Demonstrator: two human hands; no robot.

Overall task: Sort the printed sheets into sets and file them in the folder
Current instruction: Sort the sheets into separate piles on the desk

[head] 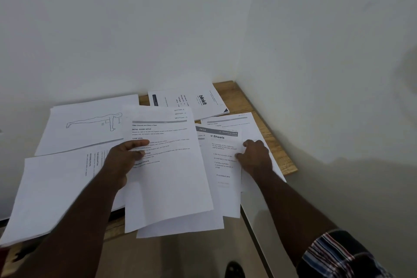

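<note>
Head view: person stands over a small wooden table (277,149) in a wall corner, printed sheets spread all over it. Left hand (123,160) holds a thin set of sheets (171,165) raised off the pile, thumb on top near the left edge and fingers curled underneath, so a pinch grip. Right hand (253,157) rests on a titled sheet (223,165) lying just right of the held set; fingers bent, tips pressing or picking at the paper, cannot tell which. More loose sheets: a plank-figure drawing (90,126) at back left, a blinkit printout (191,101) at the back, a big sideways page (56,187) overhanging the near left edge. No folder visible.

Handling, as a judgement: paper is very light, floppy, slippery sheet on sheet. The held set sags at its lower corners, so it likely fans out unless pinched firmly at an edge. Flat sheets are better slid to the table edge, then pinched there.
</note>
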